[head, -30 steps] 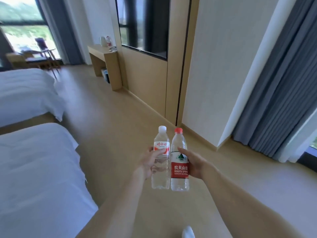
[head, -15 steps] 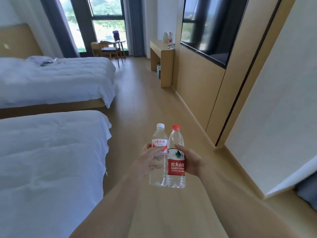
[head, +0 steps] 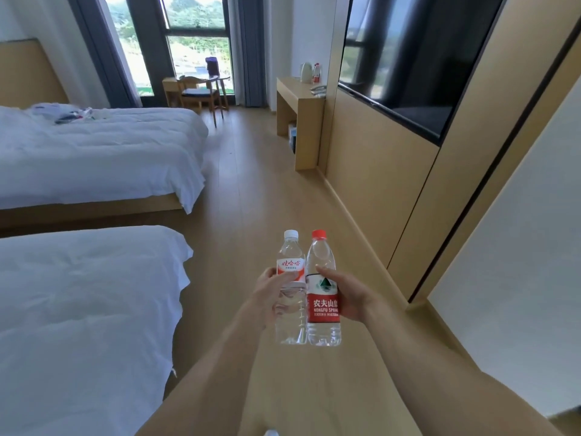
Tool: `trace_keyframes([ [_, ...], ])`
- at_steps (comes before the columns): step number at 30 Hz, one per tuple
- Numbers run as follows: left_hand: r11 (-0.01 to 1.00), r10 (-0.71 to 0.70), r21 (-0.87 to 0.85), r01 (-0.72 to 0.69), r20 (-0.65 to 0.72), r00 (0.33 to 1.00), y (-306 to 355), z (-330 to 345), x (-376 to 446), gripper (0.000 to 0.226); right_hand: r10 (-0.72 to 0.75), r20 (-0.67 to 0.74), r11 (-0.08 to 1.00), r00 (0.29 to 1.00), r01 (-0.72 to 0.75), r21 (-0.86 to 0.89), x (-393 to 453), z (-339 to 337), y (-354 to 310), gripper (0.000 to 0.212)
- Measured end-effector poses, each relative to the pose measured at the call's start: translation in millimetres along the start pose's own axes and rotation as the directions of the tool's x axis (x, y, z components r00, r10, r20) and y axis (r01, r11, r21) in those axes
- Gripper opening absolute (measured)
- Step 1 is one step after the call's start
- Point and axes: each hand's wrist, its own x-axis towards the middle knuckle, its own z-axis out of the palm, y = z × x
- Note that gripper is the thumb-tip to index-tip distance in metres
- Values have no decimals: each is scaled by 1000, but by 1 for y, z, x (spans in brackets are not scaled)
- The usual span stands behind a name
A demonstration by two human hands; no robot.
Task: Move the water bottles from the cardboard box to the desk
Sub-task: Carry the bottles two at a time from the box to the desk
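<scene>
Wood floor runs ahead to the far bench [head: 298,92]; my left hand [head: 267,294] grips the white-capped bottle [head: 290,297], my right hand [head: 352,298] the red-capped bottle [head: 323,306], upright and touching.

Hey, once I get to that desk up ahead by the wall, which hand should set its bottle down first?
Probably the right hand: it holds the red-capped bottle on the wall side, where the desk stands ahead on the right.
</scene>
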Motion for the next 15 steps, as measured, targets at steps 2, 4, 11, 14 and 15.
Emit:
trace_keyframes([
  [2, 1000, -9, 6, 9, 26, 1000, 22, 3, 36, 47, 8, -27, 1000, 1000, -8, 11, 30, -6, -24, 47],
  [4, 1000, -3, 12, 2, 56, 998, 46, 5, 71, 48, 1, -52, 1000, 999, -1, 15, 58, -11, -49, 53],
  [11, 999, 13, 31, -17, 100, 995, 110, 9, 167, 49, -12, -75, 999, 997, 15, 41, 146, -26, -115, 59],
  [14, 999, 27, 21, -29, 95, 995, 135, 10, 211, 47, -21, -68, 1000, 997, 23, 20, 189, -34, -145, 63],
  [15, 999, 32, 23, -34, 85, 996, 143, 10, 225, 46, -24, -55, 1000, 998, 25, 16, 204, -37, -154, 64],
])
